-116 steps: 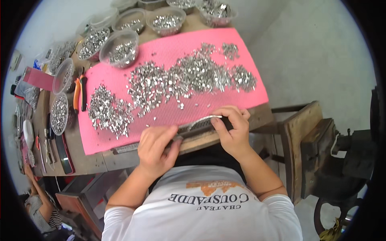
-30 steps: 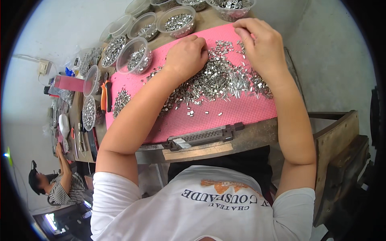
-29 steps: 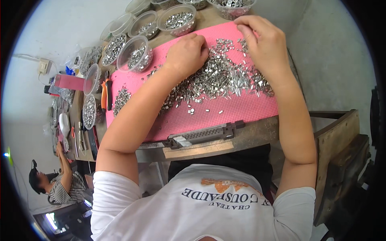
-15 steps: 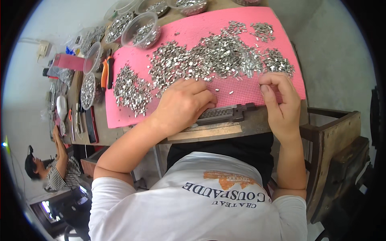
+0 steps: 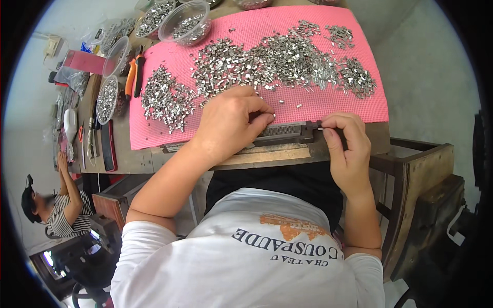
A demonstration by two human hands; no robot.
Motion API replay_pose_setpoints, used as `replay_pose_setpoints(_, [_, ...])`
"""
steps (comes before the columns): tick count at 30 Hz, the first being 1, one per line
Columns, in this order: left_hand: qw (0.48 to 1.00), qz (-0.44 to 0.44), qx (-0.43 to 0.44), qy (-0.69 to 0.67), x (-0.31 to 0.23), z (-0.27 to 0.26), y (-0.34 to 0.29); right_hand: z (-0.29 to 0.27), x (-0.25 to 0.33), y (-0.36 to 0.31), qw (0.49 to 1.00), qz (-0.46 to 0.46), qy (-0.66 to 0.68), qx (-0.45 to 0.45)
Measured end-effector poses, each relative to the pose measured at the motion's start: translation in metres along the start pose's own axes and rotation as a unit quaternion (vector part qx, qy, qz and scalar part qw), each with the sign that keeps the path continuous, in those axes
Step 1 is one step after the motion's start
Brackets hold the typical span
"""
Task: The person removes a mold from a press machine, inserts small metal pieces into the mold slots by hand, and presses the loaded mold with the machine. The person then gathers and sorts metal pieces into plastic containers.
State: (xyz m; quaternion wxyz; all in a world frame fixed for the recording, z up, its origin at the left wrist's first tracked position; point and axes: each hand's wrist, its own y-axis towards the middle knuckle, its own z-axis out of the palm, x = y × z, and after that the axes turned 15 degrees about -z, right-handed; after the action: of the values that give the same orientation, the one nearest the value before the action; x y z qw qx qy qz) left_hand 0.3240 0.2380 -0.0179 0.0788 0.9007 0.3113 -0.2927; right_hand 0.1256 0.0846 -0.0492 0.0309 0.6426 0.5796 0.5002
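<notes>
A long dark metal jig (image 5: pixel 292 131) with a row of slots lies along the near edge of the pink mat (image 5: pixel 328 107). My left hand (image 5: pixel 231 120) rests over its left part, thumb and forefinger pinched on a tiny shiny metal piece at their tips. At the jig's right end, my right hand (image 5: pixel 352 146) is closed in a pinch on another small metal piece (image 5: pixel 321 128). Heaps of small silvery metal pieces (image 5: pixel 287 59) spread across the mat beyond both hands. A few loose ones (image 5: pixel 299 106) lie between the heaps and the jig.
Clear plastic tubs (image 5: pixel 186 23) of metal pieces stand along the far left. Orange-handled pliers (image 5: pixel 134 72) lie beside the mat's left edge. A wooden strip (image 5: pixel 267 155) runs along the table's near edge. Another person in a striped shirt (image 5: pixel 69 215) works at the far left.
My right hand has come down and left from the edge of the small right heap to the jig's right end. My left hand's fingertips now show a metal piece. The whole view has shifted slightly.
</notes>
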Motion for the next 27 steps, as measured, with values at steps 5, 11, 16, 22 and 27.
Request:
replay_pose_setpoints(5, [0.999,0.048,0.01,0.016,-0.004,0.0,0.006,0.011,0.004,0.003,0.996,-0.065,-0.049,0.028])
replay_pose_setpoints(11, [0.998,0.04,0.043,-0.005,-0.003,0.002,0.008,0.019,0.003,-0.001,0.992,-0.084,-0.078,0.048])
replay_pose_setpoints(16, [0.997,0.024,0.036,-0.071,-0.012,0.009,-0.006,0.022,0.004,0.002,0.989,-0.101,-0.097,0.052])
replay_pose_setpoints(22, [0.996,0.043,-0.011,-0.074,-0.015,0.02,-0.014,0.024,0.006,0.004,0.985,-0.118,-0.105,0.065])
replay_pose_setpoints(27, [0.994,0.012,-0.036,-0.107,-0.005,0.013,-0.014,0.025,0.007,0.005,0.984,-0.128,-0.114,0.054])
